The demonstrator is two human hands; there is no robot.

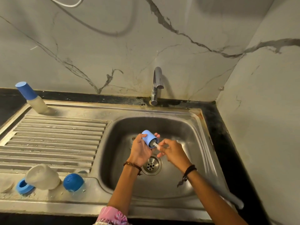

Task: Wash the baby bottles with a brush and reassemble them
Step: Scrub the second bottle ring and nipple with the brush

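Over the sink basin (186, 127), a light blue bottle cap (148, 138) is being held on its side by the left hand (140, 151), whose fingers are curled round it, the open mouth being turned toward the right. A brush (154, 143) is being pushed into that mouth, its dark bristles filling the opening and its pale handle being pinched by the fingers of the right hand (172, 151); both grips are thus clenched on their things. Directly below the hands the drain (151, 166) is lying partly covered by the left wrist, on which a beaded bracelet (132, 165) is being worn; a dark cord (189, 170) is being worn on the right wrist. Behind the basin a chrome tap (156, 85) is standing, its spout ending short of the hands, and no water can be made out. On the ribbed draining board (53, 138) to the left, well apart from the hands, a capped bottle (30, 97) is standing at the far corner. Near the front edge a cloudy bottle body (43, 177) is lying tilted, touching a blue screw ring (24, 187), and just beside it a darker blue domed cap (73, 182) is resting. The black table (219, 127) is bordering the sink.
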